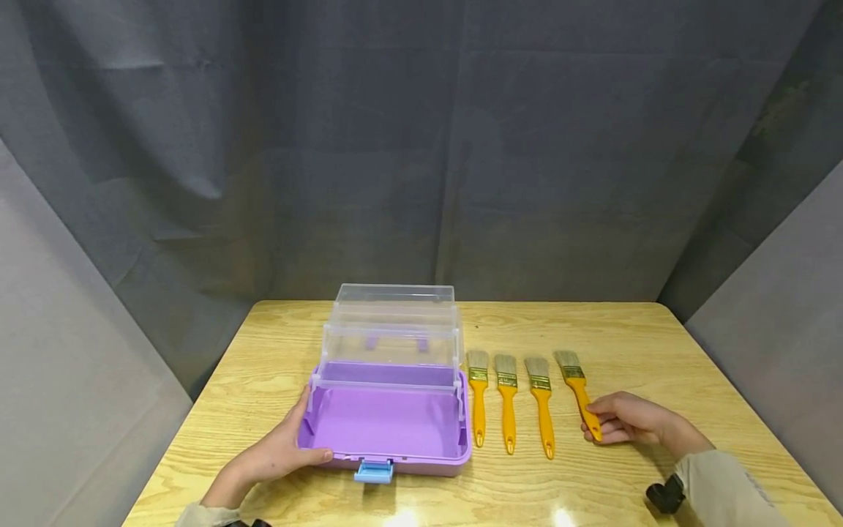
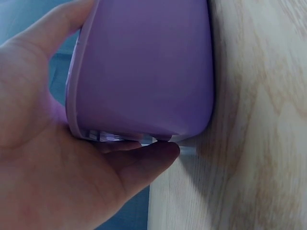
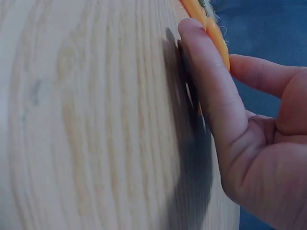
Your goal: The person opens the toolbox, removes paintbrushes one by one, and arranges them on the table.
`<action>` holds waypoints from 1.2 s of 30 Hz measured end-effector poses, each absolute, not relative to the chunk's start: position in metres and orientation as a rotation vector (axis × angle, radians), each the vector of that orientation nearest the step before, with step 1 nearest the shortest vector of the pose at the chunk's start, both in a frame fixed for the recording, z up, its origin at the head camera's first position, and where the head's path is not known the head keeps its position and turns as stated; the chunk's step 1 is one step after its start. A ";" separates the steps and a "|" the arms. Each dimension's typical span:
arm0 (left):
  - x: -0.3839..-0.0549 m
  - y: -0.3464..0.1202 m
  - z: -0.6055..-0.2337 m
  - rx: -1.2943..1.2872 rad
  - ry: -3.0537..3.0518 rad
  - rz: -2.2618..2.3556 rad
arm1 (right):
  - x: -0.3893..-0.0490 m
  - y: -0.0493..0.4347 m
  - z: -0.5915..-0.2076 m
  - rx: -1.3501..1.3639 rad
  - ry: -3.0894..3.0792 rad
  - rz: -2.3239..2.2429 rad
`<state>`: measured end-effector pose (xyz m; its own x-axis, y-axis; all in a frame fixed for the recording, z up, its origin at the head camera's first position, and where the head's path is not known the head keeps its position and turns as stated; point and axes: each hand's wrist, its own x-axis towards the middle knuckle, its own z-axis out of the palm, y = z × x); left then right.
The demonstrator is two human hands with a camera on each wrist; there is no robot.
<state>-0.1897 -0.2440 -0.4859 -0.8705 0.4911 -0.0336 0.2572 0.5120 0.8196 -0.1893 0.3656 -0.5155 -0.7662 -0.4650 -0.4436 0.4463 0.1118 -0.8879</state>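
Note:
A purple storage box [image 1: 428, 467] stands with its clear lid [image 1: 398, 294] raised and its clear tiers [image 1: 395, 335] folded up at the back. My left hand [image 1: 276, 448] grips the box's left end, thumb along the front rim; the left wrist view shows fingers around the purple wall [image 2: 148, 67]. At the right of the row, a paintbrush [image 1: 578, 391] with a yellow handle and pale bristles lies slanted. My right hand [image 1: 635, 419] pinches its handle low down, between thumb and fingers. In the right wrist view, the handle [image 3: 218, 42] shows between the fingertips.
Three more yellow paintbrushes, a left one [image 1: 478, 410], a middle one [image 1: 508, 410] and a right one [image 1: 543, 413], lie side by side between the box and my right hand. A blue latch [image 1: 374, 472] juts from the box's front. Dark curtains [image 1: 527, 146] hang behind the wooden table [image 1: 566, 322].

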 end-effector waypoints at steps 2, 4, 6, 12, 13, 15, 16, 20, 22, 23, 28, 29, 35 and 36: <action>-0.190 -0.245 -0.487 0.630 2.492 1.295 | -0.189 0.363 -0.515 -0.029 1.709 -1.735; -0.190 -0.246 -0.488 0.635 2.483 1.311 | -0.189 0.361 -0.515 -0.040 1.701 -1.729; -0.190 -0.246 -0.488 0.637 2.484 1.315 | -0.188 0.359 -0.515 -0.042 1.692 -1.726; -0.188 -0.247 -0.488 0.616 2.524 1.272 | -0.186 0.353 -0.511 0.003 1.718 -1.710; -0.188 -0.247 -0.488 0.612 2.525 1.268 | -0.186 0.353 -0.511 0.019 1.737 -1.701; -0.188 -0.247 -0.487 0.605 2.529 1.257 | -0.186 0.352 -0.510 0.054 1.778 -1.680; -0.188 -0.247 -0.487 0.602 2.530 1.253 | -0.186 0.352 -0.510 0.069 1.801 -1.668; -0.188 -0.247 -0.487 0.590 2.535 1.238 | -0.186 0.349 -0.509 0.116 1.870 -1.613; -0.187 -0.247 -0.486 0.582 2.540 1.229 | -0.185 0.348 -0.509 0.128 1.902 -1.586; -0.187 -0.247 -0.486 0.583 2.541 1.228 | -0.185 0.347 -0.509 0.132 1.914 -1.575; -0.187 -0.244 -0.483 0.630 2.547 1.257 | -0.183 0.347 -0.505 0.112 1.984 -1.512; -0.187 -0.244 -0.482 0.648 2.549 1.265 | -0.183 0.348 -0.505 0.102 1.993 -1.503; -0.188 -0.243 -0.466 0.658 2.601 1.166 | -0.176 0.352 -0.502 0.100 2.060 -1.447; -0.189 -0.244 -0.460 0.635 2.622 1.122 | -0.175 0.352 -0.501 0.110 2.087 -1.432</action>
